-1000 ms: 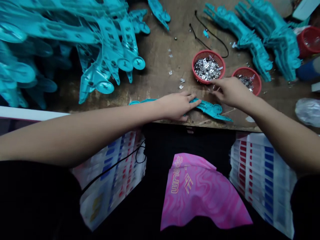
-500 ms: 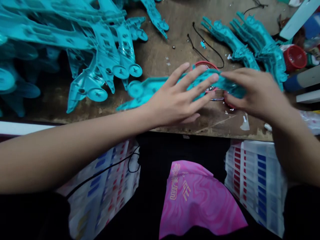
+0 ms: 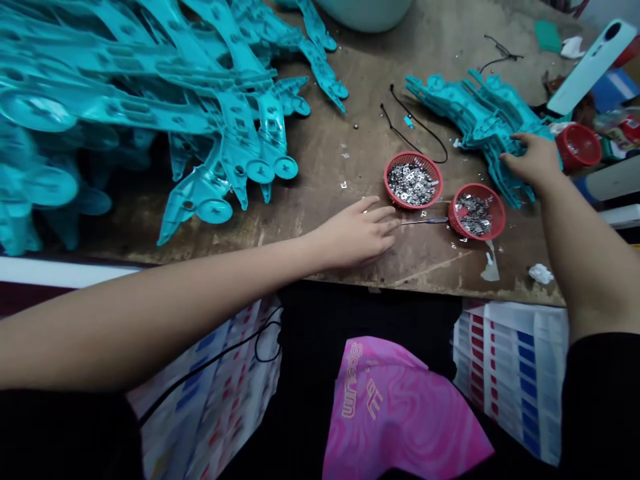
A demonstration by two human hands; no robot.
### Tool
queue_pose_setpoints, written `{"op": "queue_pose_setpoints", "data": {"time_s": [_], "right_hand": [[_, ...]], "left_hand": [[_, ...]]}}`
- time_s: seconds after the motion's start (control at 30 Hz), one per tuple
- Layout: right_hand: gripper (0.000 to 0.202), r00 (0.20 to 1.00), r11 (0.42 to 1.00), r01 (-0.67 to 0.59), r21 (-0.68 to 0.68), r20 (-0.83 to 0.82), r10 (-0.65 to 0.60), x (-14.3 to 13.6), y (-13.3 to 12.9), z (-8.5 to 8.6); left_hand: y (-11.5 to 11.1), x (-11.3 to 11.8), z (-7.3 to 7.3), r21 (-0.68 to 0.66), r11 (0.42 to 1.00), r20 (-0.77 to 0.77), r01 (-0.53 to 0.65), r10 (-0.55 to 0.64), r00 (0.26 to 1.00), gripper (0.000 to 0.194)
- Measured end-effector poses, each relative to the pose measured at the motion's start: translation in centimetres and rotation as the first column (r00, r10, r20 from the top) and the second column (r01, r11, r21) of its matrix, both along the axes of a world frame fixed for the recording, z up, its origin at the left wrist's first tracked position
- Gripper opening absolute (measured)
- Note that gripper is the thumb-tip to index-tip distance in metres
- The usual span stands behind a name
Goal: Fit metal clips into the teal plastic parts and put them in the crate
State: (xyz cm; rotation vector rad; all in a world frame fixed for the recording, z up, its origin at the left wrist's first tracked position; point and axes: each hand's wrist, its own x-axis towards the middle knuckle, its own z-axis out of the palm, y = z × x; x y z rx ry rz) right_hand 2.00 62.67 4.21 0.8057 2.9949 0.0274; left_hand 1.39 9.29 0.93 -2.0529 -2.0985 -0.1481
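My left hand [image 3: 357, 233] lies over the table's near side, fingers extended and holding nothing. Its fingertips are by the thin shaft of a slim pen-like tool [image 3: 433, 220]. My right hand [image 3: 535, 160] is at the stacked teal plastic parts [image 3: 480, 123], thumb and index finger around the edge of one long part; its other fingers are partly hidden. Between the hands stand two red baskets of small metal clips, the left basket [image 3: 387, 180] fuller than the right basket [image 3: 501, 220].
A large pile of teal plastic parts [image 3: 150, 113] fills the left of the wooden table [image 3: 320, 193]. A black cord [image 3: 430, 137] lies behind the baskets. At right are a phone [image 3: 590, 67] and another red basket [image 3: 580, 147]. Loose clips are scattered about.
My right hand has carried a teal part from the middle to the stack at right. My left hand has come off that part and lowered towards the table, uncovering the baskets.
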Motion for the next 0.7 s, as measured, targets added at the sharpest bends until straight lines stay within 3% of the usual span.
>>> {"op": "queue_pose_setpoints", "data": {"time_s": [0.23, 0.47, 0.7], "right_hand": [[0.097, 0.992, 0.999, 0.039, 0.018, 0.123, -0.041, -1.1, -0.4, -1.0], [0.100, 0.994, 0.992, 0.044, 0.120, 0.098, -0.056, -1.6, -1.9, -1.7], [0.100, 0.993, 0.988, 0.073, 0.135, 0.078, -0.084, -1.6, -2.3, -1.4]], "left_hand": [[0.3, 0.2, 0.0, -0.005, 1.000, 0.003, -0.008, 0.008, 1.000, 0.024], [0.6, 0.5, 1.0, -0.155, 0.986, 0.107, -0.064, 0.082, 0.991, 0.022], [1.1, 0.8, 2.3, -0.267, 0.962, 0.104, -0.064, 0.095, 0.990, 0.026]]}}
